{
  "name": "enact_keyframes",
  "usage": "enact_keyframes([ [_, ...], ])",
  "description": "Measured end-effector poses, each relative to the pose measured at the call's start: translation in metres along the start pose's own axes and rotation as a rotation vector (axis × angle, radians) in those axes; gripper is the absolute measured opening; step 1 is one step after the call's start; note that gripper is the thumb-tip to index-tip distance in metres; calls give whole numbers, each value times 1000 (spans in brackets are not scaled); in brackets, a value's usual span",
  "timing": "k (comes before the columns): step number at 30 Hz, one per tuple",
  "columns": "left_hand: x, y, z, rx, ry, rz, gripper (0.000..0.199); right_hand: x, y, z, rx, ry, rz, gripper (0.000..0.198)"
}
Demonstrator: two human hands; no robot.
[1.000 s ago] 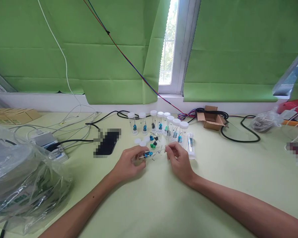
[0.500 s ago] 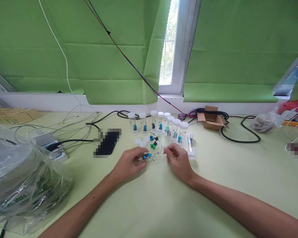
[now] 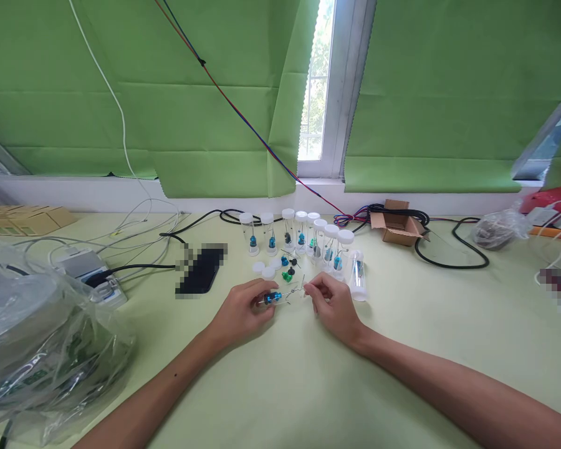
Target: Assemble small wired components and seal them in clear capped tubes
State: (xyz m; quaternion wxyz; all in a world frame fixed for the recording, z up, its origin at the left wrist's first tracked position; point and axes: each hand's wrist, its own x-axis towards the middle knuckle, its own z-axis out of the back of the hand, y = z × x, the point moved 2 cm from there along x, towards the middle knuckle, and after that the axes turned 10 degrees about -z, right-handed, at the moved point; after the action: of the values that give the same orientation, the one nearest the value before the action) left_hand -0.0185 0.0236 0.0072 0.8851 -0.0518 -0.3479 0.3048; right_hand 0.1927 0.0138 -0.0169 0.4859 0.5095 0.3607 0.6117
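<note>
My left hand (image 3: 243, 310) is closed around a clear tube (image 3: 283, 300) lying on its side, its mouth toward the right. Inside the tube sits a small blue piece (image 3: 272, 298) with a dark part. A thin metal wire (image 3: 297, 290) runs from the tube's mouth to my right hand (image 3: 335, 307), which pinches it between thumb and fingertips. Just beyond my hands lie loose green pieces (image 3: 287, 275), a blue piece (image 3: 285, 261) and black pieces (image 3: 293, 262). White caps (image 3: 268, 273) lie beside them, near my left hand.
Several capped clear tubes (image 3: 267, 234) stand in a curved row behind, with one tube (image 3: 357, 274) right of my right hand. A phone (image 3: 208, 270), power strip (image 3: 105, 290) and plastic-bagged item (image 3: 51, 349) are left. An opened cardboard box (image 3: 399, 229) and black cable (image 3: 472, 267) lie right.
My right hand has shifted slightly left toward the tube, with the wire. The blue piece sits a little further left, deeper in the tube. My left hand keeps its hold.
</note>
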Motion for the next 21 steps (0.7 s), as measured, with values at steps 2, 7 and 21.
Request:
enact_keyframes([
  [2, -1, 0, 0, 6, 8, 1, 27, 1, 0, 0, 0, 8, -2, 27],
  [7, -2, 1, -1, 15, 30, 1, 28, 1, -1, 0, 3, 30, -16, 27],
  [21, -1, -1, -1, -39, 15, 8, 28, 3, 2, -2, 206, 187, -153, 35],
])
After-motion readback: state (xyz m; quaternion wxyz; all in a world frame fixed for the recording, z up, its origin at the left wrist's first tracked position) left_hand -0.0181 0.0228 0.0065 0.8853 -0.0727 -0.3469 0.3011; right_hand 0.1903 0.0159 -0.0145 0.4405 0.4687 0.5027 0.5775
